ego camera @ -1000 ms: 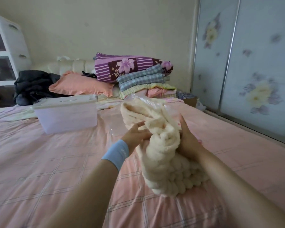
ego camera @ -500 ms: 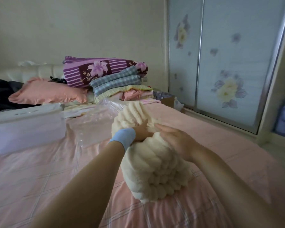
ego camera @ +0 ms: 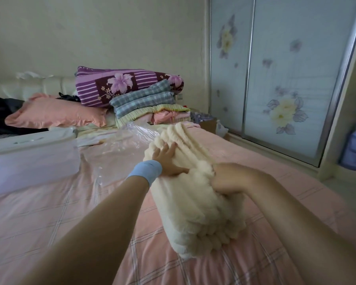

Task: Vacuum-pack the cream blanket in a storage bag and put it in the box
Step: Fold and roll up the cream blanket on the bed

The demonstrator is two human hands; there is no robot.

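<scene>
- We see the cream blanket (ego camera: 195,202) lying as a thick, ribbed, folded bundle on the pink checked bed (ego camera: 49,223), running from near us toward the headboard.
- Our left hand (ego camera: 165,159), with a light blue wristband (ego camera: 145,171), lies flat on the blanket's far upper side, fingers straight and slightly spread.
- Our right hand (ego camera: 230,178) presses on the blanket's right side with its fingertips sunk in the pile. It is motion-blurred, so we cannot tell whether it grips.
- The clear storage bag (ego camera: 119,149) lies crumpled on the bed just left of and behind the blanket's far end. We cannot tell whether that end is inside it.
- The translucent white box (ego camera: 31,161), lid on, sits on the bed to the left, apart from the blanket.
- At the headboard a purple floral quilt (ego camera: 121,85) carries small lettering along its top left edge, too blurred for us to read.
- Sliding wardrobe doors (ego camera: 286,68) on the right show printed flowers.
</scene>
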